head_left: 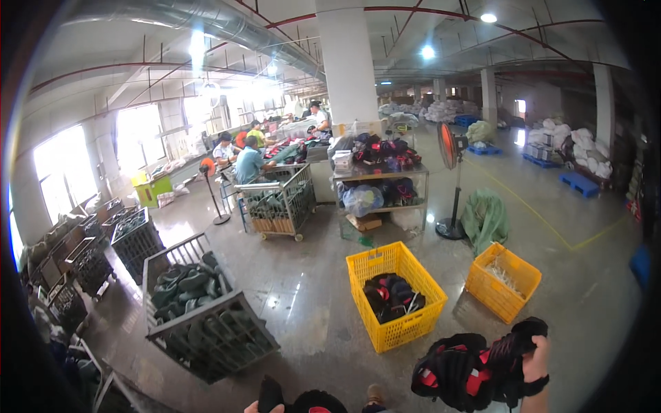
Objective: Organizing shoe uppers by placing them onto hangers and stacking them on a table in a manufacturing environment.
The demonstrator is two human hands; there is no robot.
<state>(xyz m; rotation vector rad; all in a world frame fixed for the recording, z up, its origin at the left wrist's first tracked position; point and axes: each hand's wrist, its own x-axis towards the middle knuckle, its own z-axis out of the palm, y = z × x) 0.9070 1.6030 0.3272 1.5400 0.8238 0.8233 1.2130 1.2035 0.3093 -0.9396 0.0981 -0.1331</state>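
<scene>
Black-and-red shoe uppers, a thick bundle, are hanging low at the right, with the right hand clamping around their top end. Just beyond, a yellow crate is sitting on the floor, holding more dark pieces. At the bottom edge, the left hand is barely showing beside a small dark piece; its grip is impossible to tell.

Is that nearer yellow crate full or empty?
Partly filled: the nearer yellow crate holds a dark pile of shoe parts low inside, well below its rim.
</scene>
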